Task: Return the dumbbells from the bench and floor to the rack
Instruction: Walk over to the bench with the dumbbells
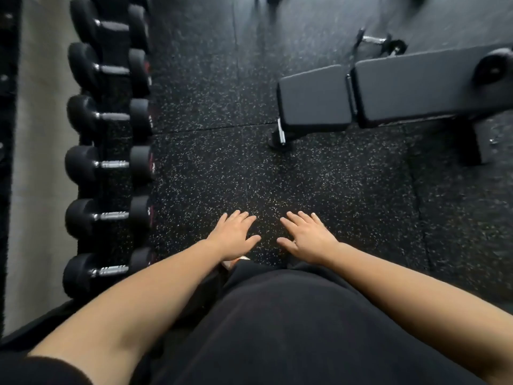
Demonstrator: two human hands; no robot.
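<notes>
Several black dumbbells with chrome handles lie in a row on the rack (116,187) along the left. A black padded bench (388,93) stands at the upper right. One large dumbbell (492,68) rests on the bench's far right end, partly cut off by the frame edge. Small chrome-handled dumbbells (380,43) lie on the floor just beyond the bench. My left hand (236,234) and my right hand (308,237) are held out side by side above the floor, palms down, fingers spread, holding nothing.
Black speckled rubber flooring (236,162) spreads between the rack and the bench. A bench foot (280,137) rests on the floor ahead of my right hand. Dark blurred equipment shows at the top edge. A pale wall runs behind the rack.
</notes>
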